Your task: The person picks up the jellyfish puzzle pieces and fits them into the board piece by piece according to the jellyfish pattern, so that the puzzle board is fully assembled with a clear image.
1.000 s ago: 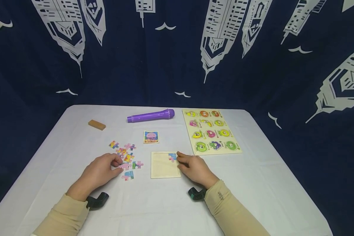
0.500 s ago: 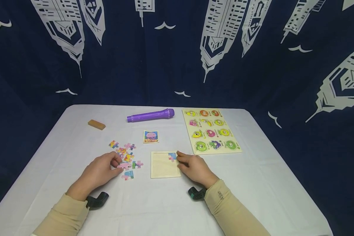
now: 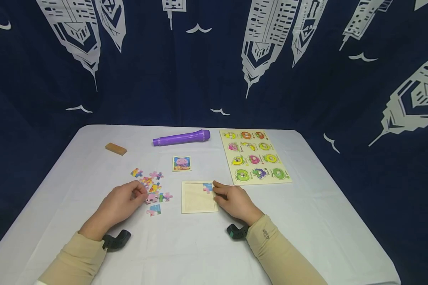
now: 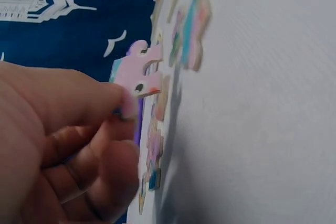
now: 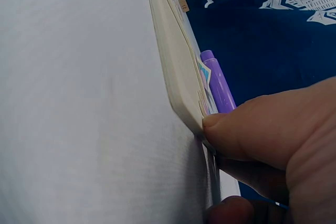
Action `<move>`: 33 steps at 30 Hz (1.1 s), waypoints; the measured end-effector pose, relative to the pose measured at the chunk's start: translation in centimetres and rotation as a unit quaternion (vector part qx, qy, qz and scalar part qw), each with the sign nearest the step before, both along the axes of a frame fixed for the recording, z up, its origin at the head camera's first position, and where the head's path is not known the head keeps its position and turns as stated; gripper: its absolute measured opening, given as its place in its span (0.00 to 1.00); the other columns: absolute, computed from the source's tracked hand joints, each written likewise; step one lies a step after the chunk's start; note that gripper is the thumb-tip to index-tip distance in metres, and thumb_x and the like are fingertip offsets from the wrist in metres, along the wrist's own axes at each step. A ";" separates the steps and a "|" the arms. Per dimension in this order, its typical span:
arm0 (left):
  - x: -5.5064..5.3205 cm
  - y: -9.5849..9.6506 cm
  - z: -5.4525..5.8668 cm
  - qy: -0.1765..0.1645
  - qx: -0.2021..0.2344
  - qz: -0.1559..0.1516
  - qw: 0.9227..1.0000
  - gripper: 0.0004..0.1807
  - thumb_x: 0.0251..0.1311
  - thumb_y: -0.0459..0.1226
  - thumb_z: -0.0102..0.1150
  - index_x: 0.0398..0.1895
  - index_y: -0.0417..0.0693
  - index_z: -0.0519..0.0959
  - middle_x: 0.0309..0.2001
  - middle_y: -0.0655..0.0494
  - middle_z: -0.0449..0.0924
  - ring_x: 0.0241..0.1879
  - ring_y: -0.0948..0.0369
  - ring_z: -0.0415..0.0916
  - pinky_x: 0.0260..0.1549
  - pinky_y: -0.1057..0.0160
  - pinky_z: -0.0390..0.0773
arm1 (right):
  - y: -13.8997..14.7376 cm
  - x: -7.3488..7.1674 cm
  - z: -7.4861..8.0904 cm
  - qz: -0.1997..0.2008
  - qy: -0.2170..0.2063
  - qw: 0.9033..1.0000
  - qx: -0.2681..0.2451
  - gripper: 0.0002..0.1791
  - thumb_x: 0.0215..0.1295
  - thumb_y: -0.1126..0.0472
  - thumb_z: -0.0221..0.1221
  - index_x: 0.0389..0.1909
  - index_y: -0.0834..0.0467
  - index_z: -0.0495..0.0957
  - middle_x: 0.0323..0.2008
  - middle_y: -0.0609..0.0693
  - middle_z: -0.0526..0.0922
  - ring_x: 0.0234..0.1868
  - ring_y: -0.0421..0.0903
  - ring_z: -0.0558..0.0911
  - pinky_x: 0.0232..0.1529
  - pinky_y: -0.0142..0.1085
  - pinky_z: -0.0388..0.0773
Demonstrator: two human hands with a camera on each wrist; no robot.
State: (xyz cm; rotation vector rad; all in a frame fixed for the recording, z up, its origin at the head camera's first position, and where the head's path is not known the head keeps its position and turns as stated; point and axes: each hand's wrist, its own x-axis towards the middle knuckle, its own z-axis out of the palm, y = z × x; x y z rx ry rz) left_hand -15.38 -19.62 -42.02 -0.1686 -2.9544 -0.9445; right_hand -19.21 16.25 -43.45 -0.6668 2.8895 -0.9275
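My left hand pinches a pink jigsaw piece with printed eyes between thumb and fingers. In the left wrist view the piece is tilted up off the cloth. Around it lie several loose jigsaw pieces, among them a blue and pink piece and a green and pink one. My right hand grips the right edge of a square wooden puzzle tray, thumb at the near side of its rim. One blue and pink jigsaw piece sits in the tray's upper right corner.
Behind the tray lies a small octopus picture card. Farther back are a purple microphone-shaped toy and a brown wooden block. A fruit puzzle board lies at the back right on the white-covered table.
My left hand has turned the pink jigsaw piece slightly, so its printed eyes now show more. The right hand stays at the tray's edge, and the head view has shifted a little.
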 end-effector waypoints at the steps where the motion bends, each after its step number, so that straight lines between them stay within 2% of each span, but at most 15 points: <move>1: 0.0 0.1 0.0 0.000 0.012 0.001 1.000 0.05 0.67 0.41 0.65 0.40 0.51 0.81 0.32 0.58 0.78 0.27 0.60 0.69 0.27 0.63 0.69 | 0.0 0.0 0.0 0.000 0.001 1.000 0.000 0.20 0.70 0.59 0.65 0.61 0.58 0.82 0.69 0.48 0.76 0.69 0.50 0.76 0.69 0.48 0.71; 4: -0.1 0.2 0.0 -0.006 0.070 0.000 0.998 0.06 0.68 0.41 0.65 0.42 0.48 0.82 0.32 0.57 0.80 0.28 0.59 0.71 0.27 0.65 0.71 | 0.0 0.0 -0.1 0.000 0.002 1.000 0.000 0.20 0.70 0.59 0.65 0.61 0.58 0.82 0.69 0.48 0.76 0.69 0.50 0.76 0.69 0.48 0.71; 8: -0.2 0.6 -0.2 -0.024 0.155 -0.014 0.987 0.06 0.67 0.38 0.65 0.41 0.46 0.83 0.33 0.54 0.83 0.28 0.60 0.74 0.29 0.66 0.75 | -0.1 0.0 -0.3 0.000 0.000 1.000 -0.001 0.20 0.70 0.59 0.65 0.61 0.58 0.82 0.69 0.48 0.76 0.69 0.50 0.76 0.69 0.48 0.71; 10: -0.3 0.9 -0.2 -0.032 0.179 -0.023 0.983 0.05 0.67 0.37 0.65 0.41 0.45 0.84 0.33 0.54 0.83 0.28 0.61 0.75 0.29 0.66 0.76 | -0.1 0.0 -0.3 0.001 0.000 1.000 -0.003 0.20 0.70 0.59 0.65 0.61 0.58 0.82 0.69 0.48 0.76 0.69 0.50 0.76 0.69 0.48 0.71; 22: -0.8 2.7 -0.8 -0.076 0.225 -0.035 0.971 0.09 0.68 0.39 0.65 0.43 0.42 0.83 0.30 0.51 0.83 0.25 0.62 0.73 0.25 0.66 0.74 | -0.1 0.0 0.0 -0.001 -0.004 1.000 0.000 0.20 0.70 0.60 0.64 0.61 0.59 0.82 0.69 0.48 0.76 0.70 0.50 0.75 0.69 0.48 0.71; 27: -1.4 3.6 -0.4 -0.074 0.217 -0.052 0.972 0.07 0.67 0.38 0.66 0.42 0.44 0.85 0.32 0.52 0.84 0.26 0.61 0.73 0.26 0.66 0.74 | -0.2 0.0 0.0 0.007 -0.002 1.000 -0.009 0.20 0.70 0.60 0.64 0.61 0.60 0.82 0.69 0.50 0.76 0.70 0.50 0.75 0.69 0.48 0.71; 33: -3.2 5.8 0.7 -0.076 0.195 -0.073 0.975 0.05 0.66 0.39 0.66 0.40 0.47 0.86 0.31 0.53 0.82 0.26 0.59 0.74 0.25 0.64 0.74 | -0.2 0.0 0.0 0.002 -0.001 1.000 -0.009 0.20 0.70 0.60 0.65 0.61 0.59 0.82 0.69 0.49 0.76 0.69 0.50 0.76 0.69 0.48 0.71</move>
